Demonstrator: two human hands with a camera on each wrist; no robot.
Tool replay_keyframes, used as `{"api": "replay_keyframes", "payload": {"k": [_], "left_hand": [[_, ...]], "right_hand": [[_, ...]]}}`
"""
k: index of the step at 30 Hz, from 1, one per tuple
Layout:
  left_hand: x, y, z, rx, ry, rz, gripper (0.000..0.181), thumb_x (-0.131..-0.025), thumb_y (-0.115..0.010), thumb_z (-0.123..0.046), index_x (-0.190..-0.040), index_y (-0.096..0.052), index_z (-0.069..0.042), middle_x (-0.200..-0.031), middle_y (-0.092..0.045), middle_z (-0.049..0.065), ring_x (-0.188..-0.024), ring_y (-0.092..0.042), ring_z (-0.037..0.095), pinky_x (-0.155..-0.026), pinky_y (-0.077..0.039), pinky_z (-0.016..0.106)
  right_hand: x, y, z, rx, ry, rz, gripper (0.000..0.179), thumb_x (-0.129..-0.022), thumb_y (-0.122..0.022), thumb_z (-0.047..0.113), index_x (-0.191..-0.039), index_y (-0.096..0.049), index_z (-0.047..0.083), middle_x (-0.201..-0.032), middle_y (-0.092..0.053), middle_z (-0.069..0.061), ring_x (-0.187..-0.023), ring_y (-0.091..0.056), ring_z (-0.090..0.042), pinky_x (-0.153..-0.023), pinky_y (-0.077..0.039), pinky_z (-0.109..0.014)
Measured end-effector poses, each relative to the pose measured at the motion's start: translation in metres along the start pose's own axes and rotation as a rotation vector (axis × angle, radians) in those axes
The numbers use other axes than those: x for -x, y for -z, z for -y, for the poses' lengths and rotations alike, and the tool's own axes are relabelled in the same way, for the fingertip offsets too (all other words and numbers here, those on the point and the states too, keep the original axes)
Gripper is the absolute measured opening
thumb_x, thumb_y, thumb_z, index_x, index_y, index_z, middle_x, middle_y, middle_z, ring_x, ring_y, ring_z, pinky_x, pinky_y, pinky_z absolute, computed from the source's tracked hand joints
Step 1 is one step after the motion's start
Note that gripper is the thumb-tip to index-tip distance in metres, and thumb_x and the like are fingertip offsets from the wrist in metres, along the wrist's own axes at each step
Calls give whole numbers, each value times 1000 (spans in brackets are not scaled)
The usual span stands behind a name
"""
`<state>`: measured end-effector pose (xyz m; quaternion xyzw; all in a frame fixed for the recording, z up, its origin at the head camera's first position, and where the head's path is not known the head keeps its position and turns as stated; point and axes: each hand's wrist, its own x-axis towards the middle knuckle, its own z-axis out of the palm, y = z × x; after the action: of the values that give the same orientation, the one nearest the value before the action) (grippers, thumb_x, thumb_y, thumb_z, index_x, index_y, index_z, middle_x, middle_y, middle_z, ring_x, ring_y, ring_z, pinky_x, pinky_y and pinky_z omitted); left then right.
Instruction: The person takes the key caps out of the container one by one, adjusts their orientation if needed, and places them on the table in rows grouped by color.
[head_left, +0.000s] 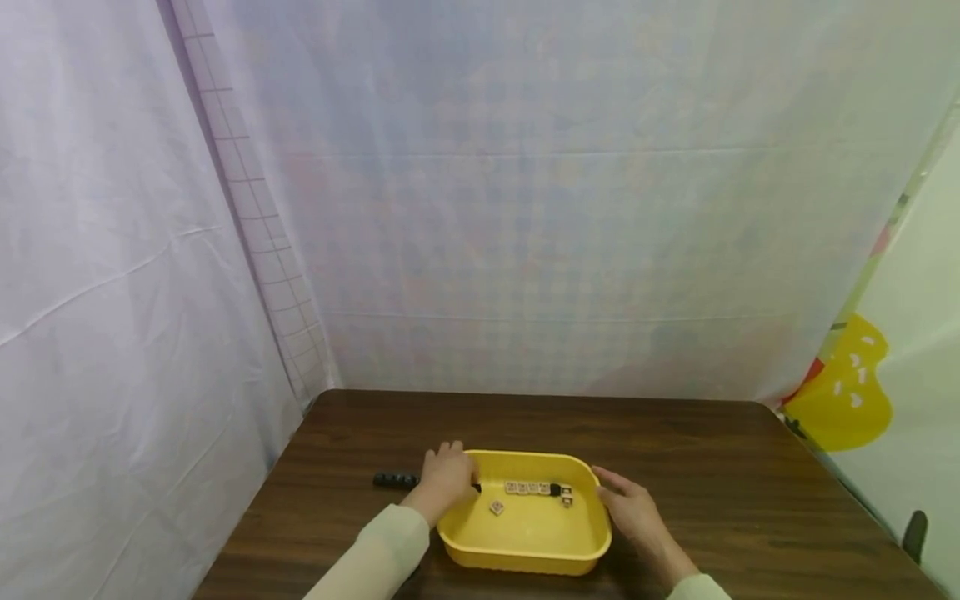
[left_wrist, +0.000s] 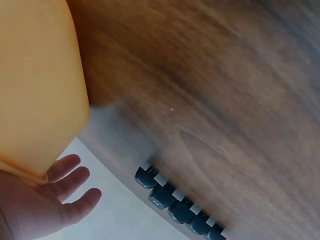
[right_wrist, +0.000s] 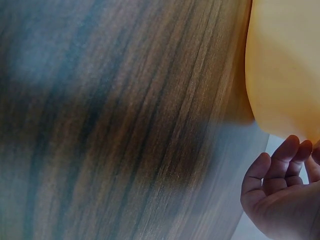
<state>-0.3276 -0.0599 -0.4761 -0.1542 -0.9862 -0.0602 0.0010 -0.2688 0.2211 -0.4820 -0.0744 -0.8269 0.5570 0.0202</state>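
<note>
A yellow plastic basin (head_left: 528,533) is at the front middle of the dark wooden table. My left hand (head_left: 446,477) grips its far left rim; in the left wrist view three fingers spread outside the wall and the thumb is hidden. At the opposite side, my right hand (head_left: 632,512) holds the right rim, with curled fingers (right_wrist: 282,157) at the wall in the right wrist view. Inside lies a row of small pale square pieces (head_left: 527,487) with dark markings. A single pale piece (head_left: 497,507) lies apart, nearer the left wall.
Left of the basin is a row of black, keycap-like blocks (left_wrist: 172,202) with pale bits between them. White curtains (head_left: 525,233) hang behind the table (head_left: 360,425) and along both sides. A yellow shape with white marks (head_left: 843,392) is beyond the right table edge.
</note>
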Motion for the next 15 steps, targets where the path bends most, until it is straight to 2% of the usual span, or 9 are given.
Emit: {"api": "replay_keyframes", "payload": {"k": [5, 8, 10, 15], "left_hand": [[0, -1, 0, 14, -6, 0, 22, -80, -83, -36, -97, -77, -24, -120, -57, 8, -115, -49, 32, -99, -37, 58], [-1, -2, 0, -8, -18, -1, 22, -80, -82, -39, -96, -77, -25, -123, -57, 8, -116, -49, 32, -99, -37, 57], [-1, -2, 0, -17, -23, -1, 21, -81, -82, -39, -96, -77, -25, -127, -56, 9, -120, -48, 32, -100, -37, 57], [1, -2, 0, 15, -19, -6, 18, -84, -79, -36, -98, -78, -25, -133, -55, 10, -126, -46, 34, -102, -36, 58]], "right_hand": [[-1, 0, -1, -14, 3, -3, 41, -98, -54, 8, -137, -55, -5, -137, -50, -34, -97, -65, -26, -75, -51, -28], [-1, 0, -1, -18, 9, -3, 41, -97, -54, 7, -136, -55, -5, -136, -50, -34, -97, -65, -27, -75, -52, -28], [-1, 0, -1, -2, 12, -5, 41, -97, -54, 7, -136, -55, -5, -138, -49, -33, -104, -62, -30, -80, -51, -31], [0, 0, 0, 28, 0, 13, 42, -98, -52, 9, -138, -54, -3, -144, -43, -32, -124, -50, -41, -98, -45, -47]]}}
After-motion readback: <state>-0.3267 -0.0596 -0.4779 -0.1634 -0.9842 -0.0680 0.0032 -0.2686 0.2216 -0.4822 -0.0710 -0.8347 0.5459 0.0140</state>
